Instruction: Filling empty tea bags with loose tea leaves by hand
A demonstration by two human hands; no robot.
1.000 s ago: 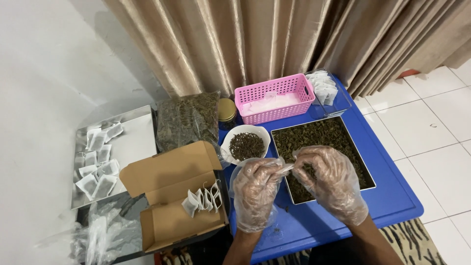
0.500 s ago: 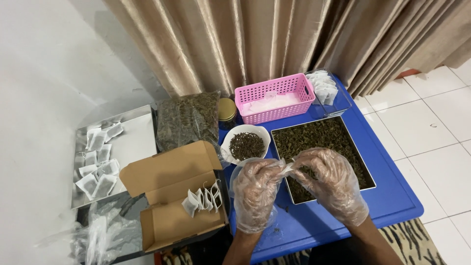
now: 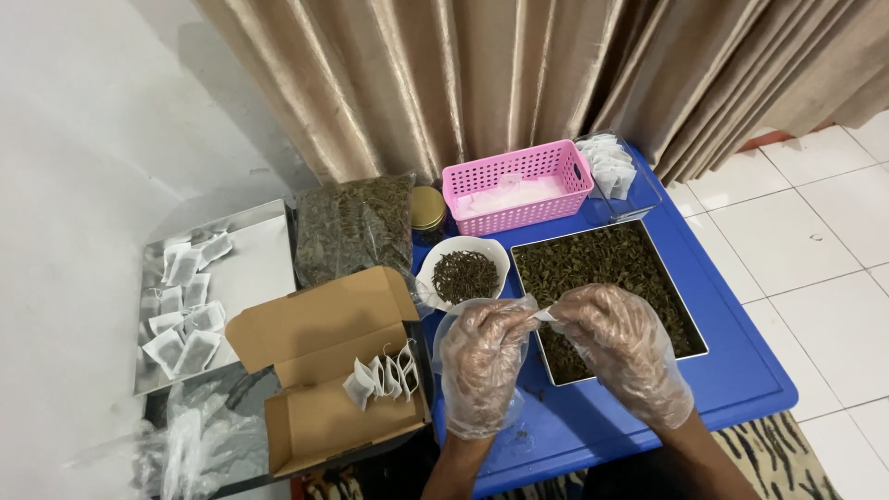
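Both hands wear loose clear plastic gloves and meet over the near left corner of the metal tray (image 3: 648, 278) of dried tea leaves. Between them is a small white tea bag (image 3: 544, 317) — only a sliver of it shows, pinched at the fingertips where the two hands come together. The left hand (image 3: 482, 356) has its fingers curled and pressed together on the bag's left end; the right hand (image 3: 622, 344) closes its grip on the right end, thumb and forefinger drawn tight. The bag sits just above the tray's rim, not touching the leaves as far as can be told.

The tray rests on a blue table (image 3: 741, 370). Just beyond the left hand stands a white bowl (image 3: 463, 273) holding dark leaves, and behind it a pink perforated basket (image 3: 519, 185) with white material inside. A stack of empty white sachets (image 3: 611, 167) lies in a clear holder beside the basket. Left of the bowl sits a clear bag of dried leaves (image 3: 356, 227), with a round gold lid (image 3: 427, 208) next to it.

Further left, an open cardboard box (image 3: 324, 370) holds a short row of filled tea bags (image 3: 384, 375) standing on edge — well apart from the hands. A silver tray (image 3: 250, 268) carries more filled sachets laid flat.
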